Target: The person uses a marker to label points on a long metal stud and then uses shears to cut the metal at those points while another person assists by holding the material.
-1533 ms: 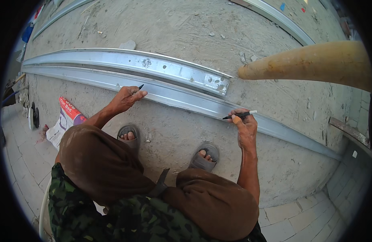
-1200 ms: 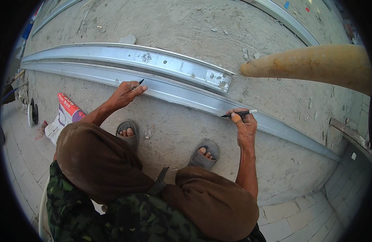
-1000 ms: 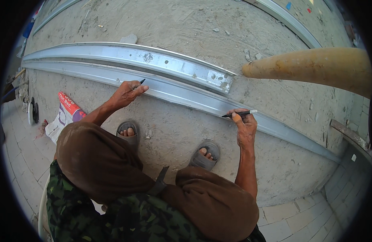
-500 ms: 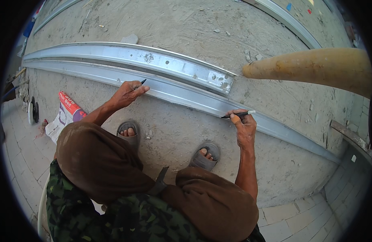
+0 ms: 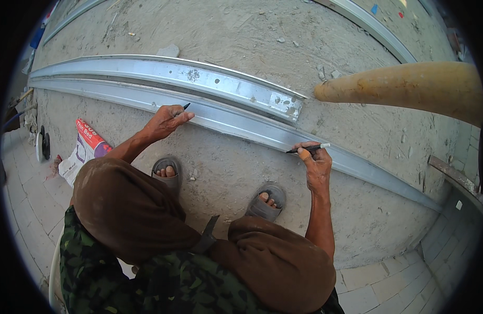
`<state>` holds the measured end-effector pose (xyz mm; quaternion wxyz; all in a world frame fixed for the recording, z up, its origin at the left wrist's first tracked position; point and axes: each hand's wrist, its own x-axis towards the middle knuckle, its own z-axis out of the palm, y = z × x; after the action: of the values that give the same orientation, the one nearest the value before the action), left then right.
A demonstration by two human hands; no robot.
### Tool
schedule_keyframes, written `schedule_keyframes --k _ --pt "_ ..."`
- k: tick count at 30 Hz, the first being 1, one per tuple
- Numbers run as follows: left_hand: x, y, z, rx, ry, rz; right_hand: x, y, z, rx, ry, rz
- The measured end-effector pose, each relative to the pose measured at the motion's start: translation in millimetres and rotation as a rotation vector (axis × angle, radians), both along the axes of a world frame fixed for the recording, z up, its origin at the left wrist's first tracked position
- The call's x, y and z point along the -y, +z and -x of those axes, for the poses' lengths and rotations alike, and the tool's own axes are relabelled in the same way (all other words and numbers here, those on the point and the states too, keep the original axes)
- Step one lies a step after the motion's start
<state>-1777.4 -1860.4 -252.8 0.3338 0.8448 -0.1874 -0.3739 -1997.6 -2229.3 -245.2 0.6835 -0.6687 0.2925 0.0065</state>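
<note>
My right hand [image 5: 315,161] is closed on a slim black marker [image 5: 307,149] with a whitish end. The marker's dark tip points left, at the near edge of a long silver metal channel [image 5: 236,123] lying on the floor. A yellowish wrap shows on one finger of that hand. Farther left, my left hand [image 5: 167,121] is closed at the channel's near edge. From its fingers sticks a small black pointed piece, seemingly a marker cap [image 5: 186,105]. A second, shorter metal channel [image 5: 199,76] with grey spots lies just beyond the first, nearly parallel.
A thick yellowish pole [image 5: 398,89] juts in from the right. A red and white bag [image 5: 89,149] lies at the left, with a black and white round thing [image 5: 42,143] beyond it. Another metal profile [image 5: 375,29] lies far right. The dusty floor [image 5: 241,31] has rubble bits.
</note>
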Motion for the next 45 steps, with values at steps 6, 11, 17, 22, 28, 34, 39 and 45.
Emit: schedule_keyframes --k 6,11,17,22,28,34,39,45 --pt "-1 -3 0 -0.017 0.011 -0.024 0 -2 1 0.019 0.003 -0.019" --pt "4 5 1 -0.032 0.029 -0.030 -2 -4 1 0.007 -0.026 -0.034" --pt "-1 -2 2 -0.004 0.018 -0.008 -4 2 -1 -0.011 -0.006 0.012" --pt "5 4 1 -0.022 0.038 -0.011 -6 1 1 0.009 -0.034 -0.002" --pt "1 1 1 -0.015 0.035 -0.003 -7 1 1 0.038 -0.044 0.036" --pt "4 5 1 -0.034 0.042 -0.002 -7 -3 4 0.105 -0.133 -0.028" --pt "2 5 -1 -0.062 0.047 -0.012 -4 -2 4 0.093 -0.103 -0.020" --pt "2 6 -2 -0.114 0.071 -0.037 -5 1 2 0.012 -0.029 -0.006"
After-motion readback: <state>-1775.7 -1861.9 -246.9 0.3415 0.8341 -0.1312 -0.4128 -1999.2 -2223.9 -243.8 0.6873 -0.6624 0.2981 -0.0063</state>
